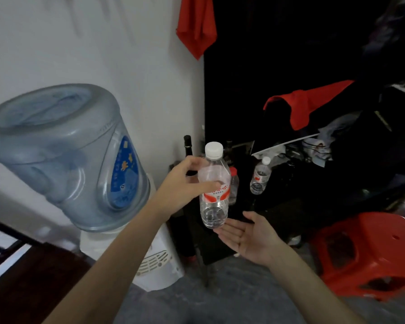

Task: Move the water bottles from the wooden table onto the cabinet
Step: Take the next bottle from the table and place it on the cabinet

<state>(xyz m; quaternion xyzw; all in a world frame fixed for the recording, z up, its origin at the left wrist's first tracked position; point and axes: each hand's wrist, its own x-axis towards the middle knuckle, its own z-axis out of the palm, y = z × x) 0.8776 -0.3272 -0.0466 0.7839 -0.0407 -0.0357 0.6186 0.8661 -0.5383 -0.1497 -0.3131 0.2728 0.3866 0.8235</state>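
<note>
Left hand [185, 183] gripping water bottle [214, 188] at label height, thumb across front, bottle upright in mid-air, white cap on top, water low inside. Right hand [250, 235] open, palm up, fingers spread, just below and right of bottle base, not clearly touching. Second water bottle [260, 176] standing on dark cabinet [278, 206] behind, well apart from held one. Small red-capped bottle [233, 185] partly hidden behind held bottle. Water dispenser [159, 260] with blue jug [63, 155] at left against wall. Red plastic stool [369, 256] at right on floor. Dark wine bottle [187, 146] behind left hand.
</note>
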